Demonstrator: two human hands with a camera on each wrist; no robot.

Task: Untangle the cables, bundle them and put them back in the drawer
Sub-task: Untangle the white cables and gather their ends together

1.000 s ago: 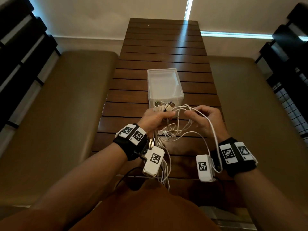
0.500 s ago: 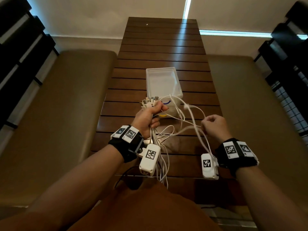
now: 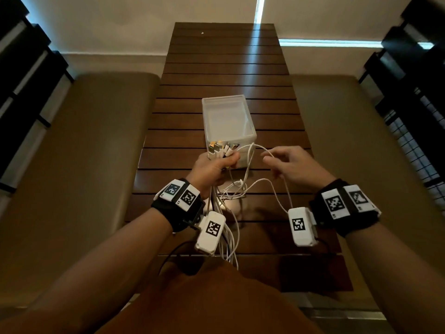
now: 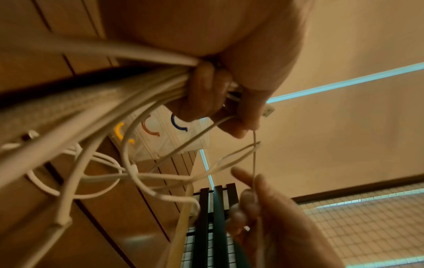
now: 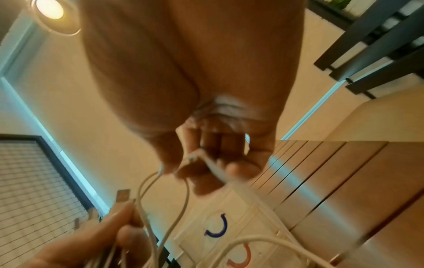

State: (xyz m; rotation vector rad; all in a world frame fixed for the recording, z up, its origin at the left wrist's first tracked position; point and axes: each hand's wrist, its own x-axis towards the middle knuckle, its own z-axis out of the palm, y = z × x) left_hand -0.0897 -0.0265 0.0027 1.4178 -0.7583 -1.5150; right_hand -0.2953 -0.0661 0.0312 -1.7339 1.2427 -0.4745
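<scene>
Several white cables (image 3: pixel 231 189) hang in a loose tangle over the wooden table (image 3: pixel 226 68). My left hand (image 3: pixel 214 165) grips them as a bunch just below their plugs (image 3: pixel 221 149), which stick up out of the fist; in the left wrist view the fingers (image 4: pixel 204 90) curl round the cables (image 4: pixel 91 116). My right hand (image 3: pixel 286 162) pinches one thin cable (image 3: pixel 255 147) looping across from the left fist; its fingers (image 5: pixel 236 172) hold that strand (image 5: pixel 215 168) in the right wrist view. The translucent white drawer unit (image 3: pixel 228 121) stands just beyond both hands.
The drawer fronts bear blue (image 5: pixel 216 230), orange and yellow (image 4: pixel 119 130) curved handles. Padded benches (image 3: pixel 79 141) run along both sides of the table. Dark slatted chairs (image 3: pixel 414 68) stand at the far left and right. A black cord (image 3: pixel 173 256) lies near my lap.
My right hand has risen and shifted to the right, drawing one cable out into a loop. The left fist with the plugs stays by the drawer unit's front.
</scene>
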